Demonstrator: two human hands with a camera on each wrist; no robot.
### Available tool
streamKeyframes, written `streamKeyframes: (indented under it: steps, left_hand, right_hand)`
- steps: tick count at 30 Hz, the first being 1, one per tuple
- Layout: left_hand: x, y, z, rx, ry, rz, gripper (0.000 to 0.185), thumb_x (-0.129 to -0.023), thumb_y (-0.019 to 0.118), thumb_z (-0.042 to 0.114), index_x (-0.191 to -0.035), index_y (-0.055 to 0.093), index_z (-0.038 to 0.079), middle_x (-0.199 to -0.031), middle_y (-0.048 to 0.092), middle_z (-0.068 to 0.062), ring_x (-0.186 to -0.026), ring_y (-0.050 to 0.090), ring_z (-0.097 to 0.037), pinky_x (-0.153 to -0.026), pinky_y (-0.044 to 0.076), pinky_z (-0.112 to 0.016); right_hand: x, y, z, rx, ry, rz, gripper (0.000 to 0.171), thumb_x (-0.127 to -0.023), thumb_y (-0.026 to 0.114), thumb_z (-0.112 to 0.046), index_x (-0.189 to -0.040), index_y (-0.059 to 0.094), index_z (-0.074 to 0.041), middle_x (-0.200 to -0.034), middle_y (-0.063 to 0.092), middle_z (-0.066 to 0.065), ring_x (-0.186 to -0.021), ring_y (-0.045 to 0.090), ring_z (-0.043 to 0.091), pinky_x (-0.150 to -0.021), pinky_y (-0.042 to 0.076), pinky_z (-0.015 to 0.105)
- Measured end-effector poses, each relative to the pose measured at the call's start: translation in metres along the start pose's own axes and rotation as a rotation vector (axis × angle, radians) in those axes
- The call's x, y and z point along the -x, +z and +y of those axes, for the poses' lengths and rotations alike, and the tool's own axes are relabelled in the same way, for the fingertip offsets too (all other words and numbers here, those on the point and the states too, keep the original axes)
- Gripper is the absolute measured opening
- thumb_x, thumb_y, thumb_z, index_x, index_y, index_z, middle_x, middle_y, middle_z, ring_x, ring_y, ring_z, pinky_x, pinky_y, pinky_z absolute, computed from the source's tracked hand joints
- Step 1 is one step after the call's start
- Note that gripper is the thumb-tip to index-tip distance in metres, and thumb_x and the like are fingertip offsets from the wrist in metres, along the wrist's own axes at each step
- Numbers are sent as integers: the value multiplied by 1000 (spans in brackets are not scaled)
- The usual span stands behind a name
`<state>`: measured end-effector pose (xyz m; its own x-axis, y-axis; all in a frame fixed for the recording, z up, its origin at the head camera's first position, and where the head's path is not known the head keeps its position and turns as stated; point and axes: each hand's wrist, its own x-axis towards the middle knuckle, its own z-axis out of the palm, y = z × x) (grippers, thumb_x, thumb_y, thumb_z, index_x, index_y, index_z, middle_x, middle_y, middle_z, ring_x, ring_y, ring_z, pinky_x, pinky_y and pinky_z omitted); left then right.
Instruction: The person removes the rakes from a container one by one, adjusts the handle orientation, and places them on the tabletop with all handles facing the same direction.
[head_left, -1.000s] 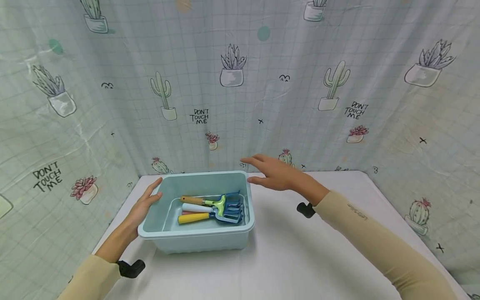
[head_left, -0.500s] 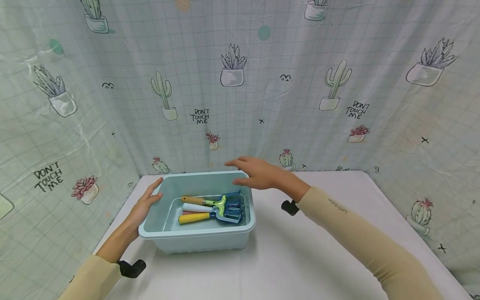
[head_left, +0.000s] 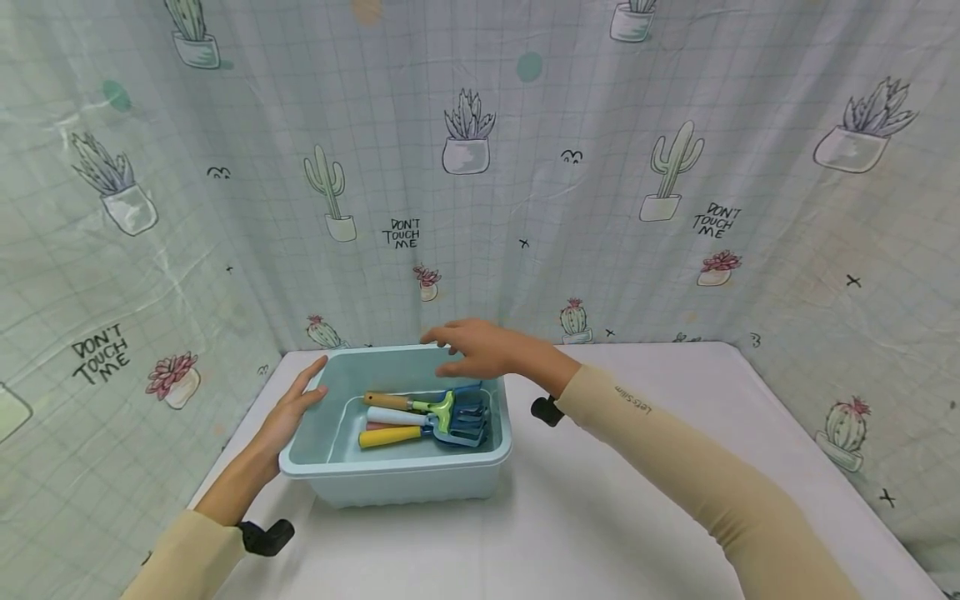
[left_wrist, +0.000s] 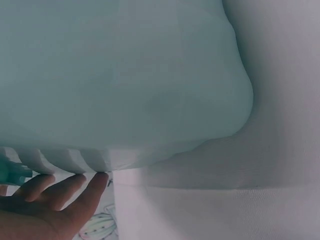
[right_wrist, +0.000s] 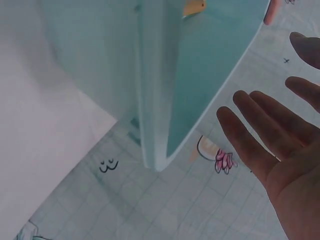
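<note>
A pale blue plastic bin [head_left: 405, 487] stands on the white table, left of centre in the head view. Inside lies a pile of small garden hand tools: a green-headed hand rake [head_left: 442, 408] with a tan handle, a yellow handle [head_left: 390, 437], a light blue handle [head_left: 392, 416] and dark blue rake heads [head_left: 472, 421]. My left hand [head_left: 283, 421] rests against the bin's left side, thumb over the rim; in the left wrist view its fingertips [left_wrist: 101, 176] meet the outer wall. My right hand [head_left: 483, 348] hovers above the bin's back right corner, fingers spread and holding nothing.
The white table [head_left: 615, 500] extends to the right of the bin. A curtain [head_left: 480, 208] printed with potted cacti hangs behind the table and along both sides. Black wrist mounts [head_left: 547, 411] sit on both forearms.
My right hand has moved left, from beyond the bin's right edge to over its back right part. My left hand, the bin and the tools stay in place.
</note>
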<state>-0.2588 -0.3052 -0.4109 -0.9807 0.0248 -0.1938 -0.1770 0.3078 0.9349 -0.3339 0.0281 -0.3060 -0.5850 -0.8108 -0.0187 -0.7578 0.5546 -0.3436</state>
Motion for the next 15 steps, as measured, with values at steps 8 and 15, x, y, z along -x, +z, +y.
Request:
streamKeyframes:
  steps: [8, 15]
  left_hand:
    - [-1, 0, 0, 3, -11, 2, 64, -113, 30, 33, -165, -5, 41, -176, -11, -5, -161, 1, -46, -121, 16, -74]
    - [-1, 1, 0, -1, 0, -1, 64, -113, 30, 33, -166, -6, 40, -176, -11, -5, -161, 1, -47, -121, 15, -75]
  right_hand:
    - [-21, 3, -12, -12, -22, -33, 51, -103, 65, -29, -150, 51, -17, -146, 62, 8, -125, 67, 23, -107, 54, 39]
    - [-38, 13, -17, -27, -12, -55, 46, -103, 65, -29, -146, 55, -19, -138, 67, 8, -118, 70, 19, -102, 56, 33]
